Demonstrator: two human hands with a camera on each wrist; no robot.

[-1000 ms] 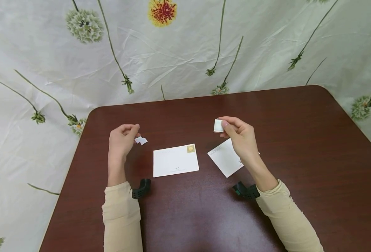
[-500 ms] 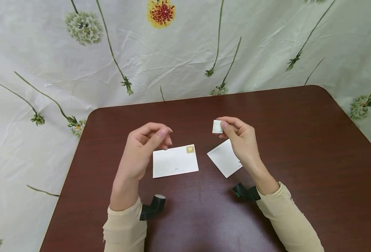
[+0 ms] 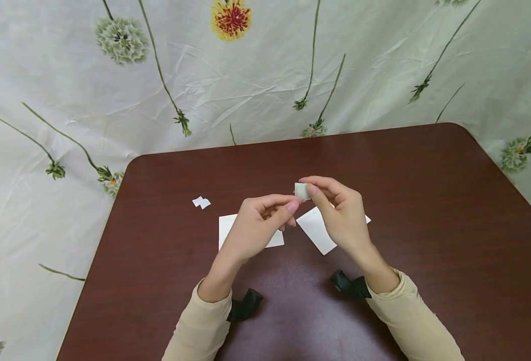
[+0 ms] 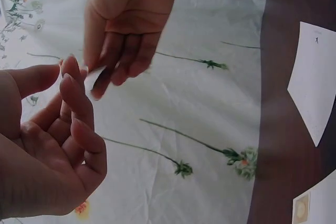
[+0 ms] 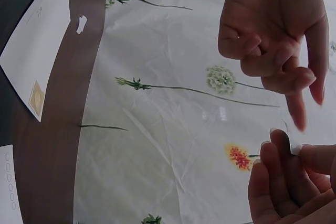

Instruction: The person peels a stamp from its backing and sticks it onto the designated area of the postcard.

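In the head view, my right hand (image 3: 344,215) pinches a small white paper square (image 3: 301,191) between thumb and fingers, raised above the table. My left hand (image 3: 260,220) reaches in from the left, its index fingertip at the square's lower edge; whether it touches cannot be told. In the right wrist view, the left thumb and index finger are spread apart with nothing between them. Beneath the left hand lies a white card (image 3: 227,225), partly covered; its gold stamp (image 5: 37,100) shows in the right wrist view. A second white card (image 3: 316,228) lies under the right hand.
Small white paper scraps (image 3: 201,202) lie on the dark reddish-brown table (image 3: 405,165), left of the cards. A floral cloth (image 3: 265,75) hangs behind the table's far edge. Black wrist cameras (image 3: 245,306) stick out from both sleeves.
My left hand has left the paper scraps and moved right to the white square. The right hand, still pinching the square, has shifted slightly left and down.
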